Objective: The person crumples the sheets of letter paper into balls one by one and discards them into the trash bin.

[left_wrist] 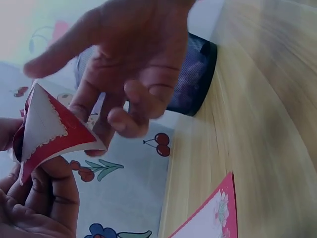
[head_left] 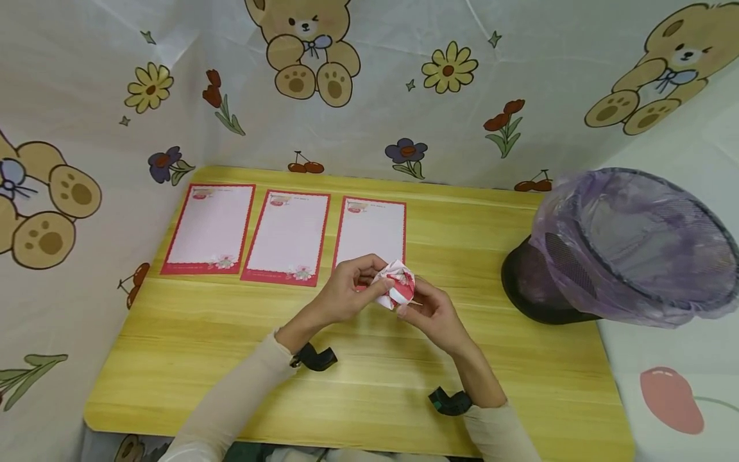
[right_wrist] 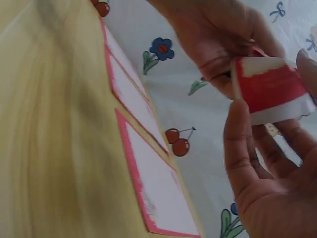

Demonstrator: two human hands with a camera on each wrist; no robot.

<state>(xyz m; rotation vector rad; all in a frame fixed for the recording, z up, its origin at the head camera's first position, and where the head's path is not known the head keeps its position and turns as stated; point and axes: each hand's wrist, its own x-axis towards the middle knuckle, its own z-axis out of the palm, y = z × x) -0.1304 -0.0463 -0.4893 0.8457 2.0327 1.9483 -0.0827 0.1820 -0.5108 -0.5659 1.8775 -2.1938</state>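
Note:
A bunched, bent sheet of red-edged white paper (head_left: 398, 290) is held above the table in front of the person. My left hand (head_left: 344, 290) pinches its left side, thumb on the near face and fingers behind. In the left wrist view the paper (left_wrist: 47, 124) shows a pointed fold and a scalloped border. Close to its other side, my right hand (head_left: 437, 317) has its fingers at the paper's edge. The left wrist view shows that right hand (left_wrist: 138, 59) with its thumb stretched out, apart from the paper. Some fingertips are hidden behind the sheet.
Three flat red-bordered sheets lie in a row: left (head_left: 210, 224), middle (head_left: 288, 234) and right (head_left: 372, 228), the last partly behind the left hand. A black mesh bin (head_left: 543, 282) with a purple bag (head_left: 664, 250) leans at the wooden table's (head_left: 231, 359) right. Bear-patterned cloth (head_left: 369, 128) surrounds the table.

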